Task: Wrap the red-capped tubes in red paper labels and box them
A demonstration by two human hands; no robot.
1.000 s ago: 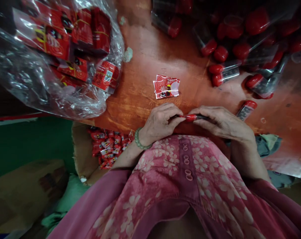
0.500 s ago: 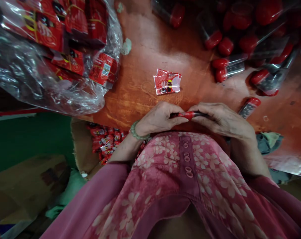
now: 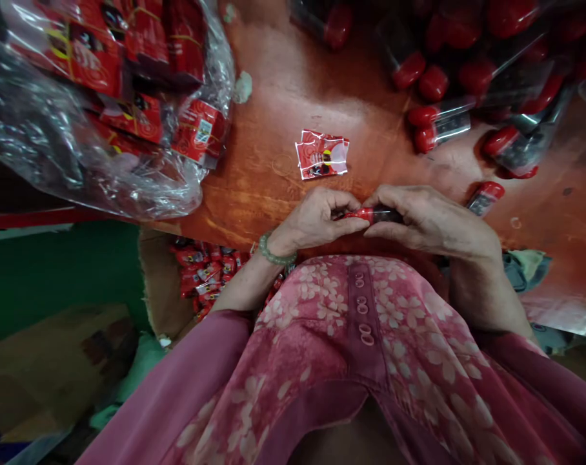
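Close to my body, at the table's front edge, both hands hold a small clear container with a red cap lying crosswise. My left hand, with a green bead bracelet at the wrist, pinches the red end. Around the clear, dark-looking body, the fingers of my right hand are closed. Part of the container is hidden behind the fingers. Just beyond the hands, a few red printed cards lie overlapping on the table.
Several similar red-capped containers are heaped at the back right. A clear plastic bag with banded bundles of red cards is on the left. Below the table edge stands a cardboard box of red packed items. A cloth lies at right.
The container between my hands now shows more of its clear body and red end; before, it looked thin and mostly covered. Both hands have moved slightly up in the view and stay closed on it.
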